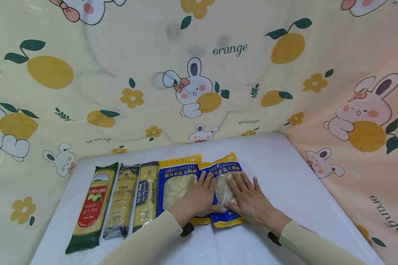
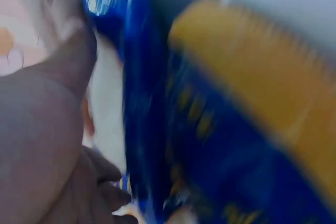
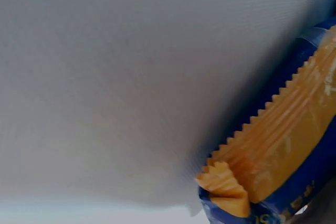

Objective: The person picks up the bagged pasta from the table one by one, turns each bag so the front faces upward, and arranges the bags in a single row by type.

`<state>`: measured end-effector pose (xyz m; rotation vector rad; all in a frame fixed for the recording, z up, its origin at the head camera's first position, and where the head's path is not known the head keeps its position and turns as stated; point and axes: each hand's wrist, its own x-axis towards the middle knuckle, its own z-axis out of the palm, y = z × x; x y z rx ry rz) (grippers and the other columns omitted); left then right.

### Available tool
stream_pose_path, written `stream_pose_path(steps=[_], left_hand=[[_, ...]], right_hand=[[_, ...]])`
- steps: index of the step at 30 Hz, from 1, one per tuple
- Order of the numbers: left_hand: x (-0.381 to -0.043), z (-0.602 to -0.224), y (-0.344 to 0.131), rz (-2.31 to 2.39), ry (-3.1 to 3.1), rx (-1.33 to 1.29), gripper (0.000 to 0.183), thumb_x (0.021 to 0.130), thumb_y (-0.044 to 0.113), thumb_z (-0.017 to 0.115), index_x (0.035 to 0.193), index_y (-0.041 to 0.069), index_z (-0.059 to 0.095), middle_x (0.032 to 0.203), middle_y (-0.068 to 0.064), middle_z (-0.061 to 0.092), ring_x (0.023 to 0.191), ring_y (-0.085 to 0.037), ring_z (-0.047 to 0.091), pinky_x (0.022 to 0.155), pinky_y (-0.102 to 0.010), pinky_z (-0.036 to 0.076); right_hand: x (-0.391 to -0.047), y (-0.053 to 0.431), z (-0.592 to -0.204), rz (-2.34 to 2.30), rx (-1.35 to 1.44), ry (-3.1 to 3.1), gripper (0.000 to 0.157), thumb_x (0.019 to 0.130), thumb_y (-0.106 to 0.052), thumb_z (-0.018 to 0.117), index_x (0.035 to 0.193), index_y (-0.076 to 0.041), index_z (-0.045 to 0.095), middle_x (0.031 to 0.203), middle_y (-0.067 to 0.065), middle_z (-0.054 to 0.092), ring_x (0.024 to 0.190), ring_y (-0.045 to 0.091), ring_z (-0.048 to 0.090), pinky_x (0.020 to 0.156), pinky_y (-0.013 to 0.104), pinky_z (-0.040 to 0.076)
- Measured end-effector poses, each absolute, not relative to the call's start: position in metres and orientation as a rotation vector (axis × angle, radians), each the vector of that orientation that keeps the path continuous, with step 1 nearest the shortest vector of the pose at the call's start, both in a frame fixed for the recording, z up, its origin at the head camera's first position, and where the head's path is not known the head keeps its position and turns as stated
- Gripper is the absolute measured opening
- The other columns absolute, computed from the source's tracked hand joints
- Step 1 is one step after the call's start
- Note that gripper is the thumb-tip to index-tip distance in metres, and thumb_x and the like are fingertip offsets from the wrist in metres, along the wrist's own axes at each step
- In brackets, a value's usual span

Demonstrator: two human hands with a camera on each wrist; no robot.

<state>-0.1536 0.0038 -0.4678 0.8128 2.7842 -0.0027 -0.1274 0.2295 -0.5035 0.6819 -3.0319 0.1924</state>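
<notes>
Two blue-and-yellow orecchiette bags lie side by side on the white table in the head view. My left hand (image 1: 199, 197) rests over the right edge of the left bag (image 1: 174, 189), its fingertips reaching the right bag (image 1: 223, 187). Flat on that right bag, slightly tilted, lies my right hand (image 1: 253, 200) with its fingers spread. The two thumbs come close together near the bag's lower part. In the left wrist view, the left hand (image 2: 47, 129) is beside blurred blue-and-yellow packaging (image 2: 226, 124). A crimped yellow bag end (image 3: 283, 161) shows in the right wrist view.
Left of the bags lie three long pasta packs in a row: a green-and-red one (image 1: 93, 206), a clear-and-gold one (image 1: 121, 198) and a spaghetti pack (image 1: 147, 195). The white table (image 1: 285, 176) meets a printed cloth backdrop (image 1: 146, 55) behind and at both sides.
</notes>
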Motion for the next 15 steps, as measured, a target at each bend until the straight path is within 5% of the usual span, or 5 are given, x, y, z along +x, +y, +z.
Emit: stream_pose_path(steps=[7, 15], left_hand=[[-0.137, -0.475, 0.005, -0.155, 2.797, 0.832, 0.125, 0.084, 0.092, 0.044, 0.169, 0.006, 0.014, 0.177, -0.016, 0.012, 0.164, -0.034, 0.010, 0.127, -0.066, 0.015], [-0.178, -0.472, 0.016, -0.346, 2.813, 0.807, 0.121, 0.084, 0.091, 0.048, 0.170, 0.012, 0.017, 0.177, -0.011, 0.012, 0.164, -0.028, 0.012, 0.129, -0.061, 0.017]], right_hand=[[-0.131, 0.225, -0.509, 0.146, 0.645, -3.070, 0.085, 0.104, -0.069, 0.044, 0.168, -0.015, 0.028, 0.176, 0.017, 0.015, 0.162, 0.045, 0.012, 0.120, 0.077, 0.020], [-0.158, 0.218, -0.509, 0.041, 0.499, -3.070, 0.083, 0.106, -0.065, 0.045, 0.166, -0.009, 0.031, 0.174, 0.021, 0.021, 0.160, 0.049, 0.017, 0.117, 0.078, 0.024]])
